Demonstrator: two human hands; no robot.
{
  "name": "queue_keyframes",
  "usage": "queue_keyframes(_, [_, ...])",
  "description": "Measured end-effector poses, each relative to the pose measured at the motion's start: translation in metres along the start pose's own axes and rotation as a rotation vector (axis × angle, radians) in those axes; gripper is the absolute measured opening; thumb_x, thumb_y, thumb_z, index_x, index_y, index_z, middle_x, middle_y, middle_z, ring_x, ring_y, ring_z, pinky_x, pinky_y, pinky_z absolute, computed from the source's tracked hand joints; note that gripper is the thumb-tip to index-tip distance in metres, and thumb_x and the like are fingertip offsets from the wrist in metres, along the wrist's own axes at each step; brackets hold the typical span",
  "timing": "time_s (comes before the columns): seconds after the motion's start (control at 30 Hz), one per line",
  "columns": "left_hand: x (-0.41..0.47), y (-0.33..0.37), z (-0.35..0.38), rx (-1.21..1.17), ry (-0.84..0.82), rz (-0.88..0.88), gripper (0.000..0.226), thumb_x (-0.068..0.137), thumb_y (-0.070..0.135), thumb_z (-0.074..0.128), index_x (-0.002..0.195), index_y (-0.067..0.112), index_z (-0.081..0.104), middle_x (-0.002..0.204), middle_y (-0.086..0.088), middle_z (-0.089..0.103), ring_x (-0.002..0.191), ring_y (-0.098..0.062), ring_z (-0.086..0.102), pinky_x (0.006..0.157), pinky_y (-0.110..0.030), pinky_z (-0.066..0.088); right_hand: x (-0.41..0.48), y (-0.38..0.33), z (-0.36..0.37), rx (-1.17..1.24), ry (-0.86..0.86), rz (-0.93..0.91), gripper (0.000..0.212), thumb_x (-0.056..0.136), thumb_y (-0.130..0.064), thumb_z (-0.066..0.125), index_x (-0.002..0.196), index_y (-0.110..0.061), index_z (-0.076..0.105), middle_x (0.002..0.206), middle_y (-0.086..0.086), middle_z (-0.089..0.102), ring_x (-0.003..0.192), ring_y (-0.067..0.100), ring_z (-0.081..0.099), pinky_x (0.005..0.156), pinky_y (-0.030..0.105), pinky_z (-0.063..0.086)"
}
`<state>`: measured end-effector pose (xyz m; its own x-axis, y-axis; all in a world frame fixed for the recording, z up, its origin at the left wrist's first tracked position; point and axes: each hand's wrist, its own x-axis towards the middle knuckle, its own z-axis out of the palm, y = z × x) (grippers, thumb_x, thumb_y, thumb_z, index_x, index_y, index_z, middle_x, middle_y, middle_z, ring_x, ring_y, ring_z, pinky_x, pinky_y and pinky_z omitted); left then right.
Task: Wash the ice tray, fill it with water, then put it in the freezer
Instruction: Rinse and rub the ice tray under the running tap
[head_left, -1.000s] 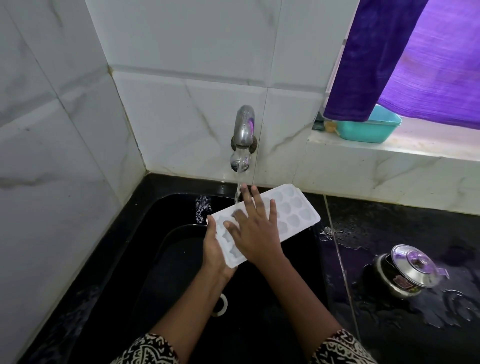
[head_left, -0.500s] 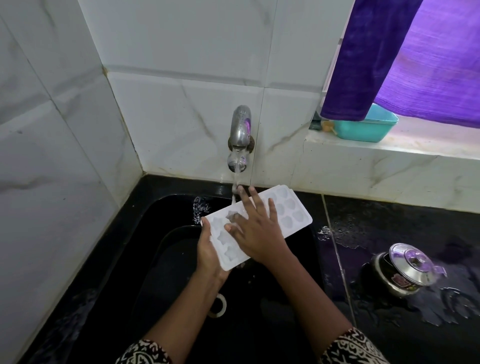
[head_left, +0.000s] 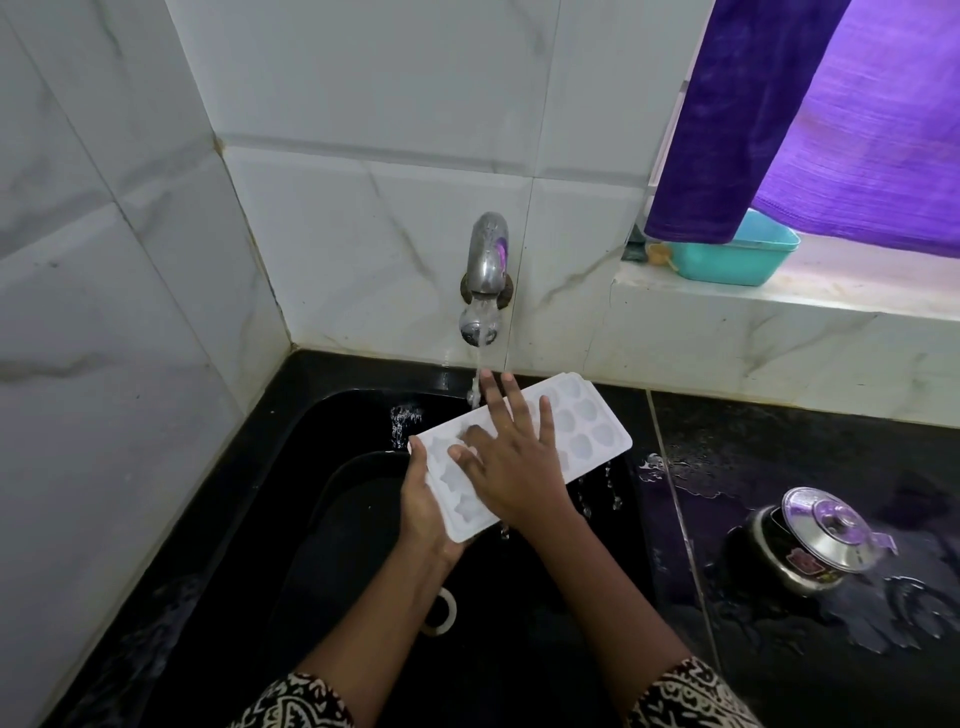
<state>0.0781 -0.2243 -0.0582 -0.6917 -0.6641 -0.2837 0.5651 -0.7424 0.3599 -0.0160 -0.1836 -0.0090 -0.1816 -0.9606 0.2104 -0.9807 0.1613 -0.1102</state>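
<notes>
A white ice tray (head_left: 587, 423) with shaped moulds is held over the black sink (head_left: 332, 415), tilted down toward me. My left hand (head_left: 423, 506) grips its near left end from below. My right hand (head_left: 511, 452) lies flat on top of the tray, fingers spread over the moulds. A thin stream of water falls from the steel tap (head_left: 485, 278) onto the tray by my right fingertips. Drops fall from the tray's lower edge.
The sink drain (head_left: 441, 616) lies below my forearms. On the wet black counter at right stands a small steel pot with a lid (head_left: 813, 543). A teal tub (head_left: 737, 257) sits on the marble ledge under a purple curtain (head_left: 810, 114). Marble tile walls close off the left and back.
My right hand has slid across the tray's top, rubbing the moulds under the running water. The tray shifted slightly; the left hand keeps its grip.
</notes>
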Motion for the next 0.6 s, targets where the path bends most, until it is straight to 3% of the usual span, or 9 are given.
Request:
queue_keyframes(0.17, [0.001,0.005,0.0,0.04,-0.002,0.031,0.079,0.09,0.068,0.031,0.134,0.006,0.052,0.131,-0.022,0.06,0.117,-0.039,0.06,0.096,-0.054,0.048,0.002,0.003,0.0,0.056,-0.053,-0.006,0.051,0.097,-0.056,0.023,0.125,-0.029,0.056,0.153,-0.007,-0.024,0.133,0.009,-0.039,0.109,0.044,-0.022])
queue_keyframes(0.33, [0.002,0.001,0.002,-0.027,-0.013,-0.002,0.078,0.091,0.069,0.029,0.13,0.007,0.054,0.118,-0.019,0.068,0.103,-0.036,0.068,0.076,-0.049,0.058,0.003,-0.007,-0.003,0.004,0.004,0.009,0.063,0.093,-0.059,0.015,0.117,-0.023,0.06,0.155,-0.002,-0.017,0.137,0.016,-0.031,0.11,0.047,-0.019])
queue_keyframes(0.43, [0.001,0.006,0.0,0.004,-0.024,0.004,0.08,0.091,0.07,0.028,0.131,0.006,0.055,0.127,-0.022,0.063,0.11,-0.038,0.065,0.081,-0.051,0.057,-0.002,-0.006,0.002,0.049,-0.039,0.008,0.056,0.096,-0.057,0.021,0.126,-0.024,0.055,0.156,-0.004,-0.019,0.138,0.015,-0.031,0.112,0.049,-0.014])
queue_keyframes(0.6, [0.001,-0.003,-0.001,-0.018,-0.025,-0.01,0.078,0.092,0.069,0.031,0.13,0.006,0.055,0.126,-0.022,0.063,0.11,-0.038,0.065,0.086,-0.054,0.055,0.0,0.001,-0.005,0.001,-0.001,0.026,0.049,0.097,-0.055,0.024,0.114,-0.026,0.061,0.159,0.0,-0.011,0.142,0.019,-0.024,0.11,0.048,-0.019])
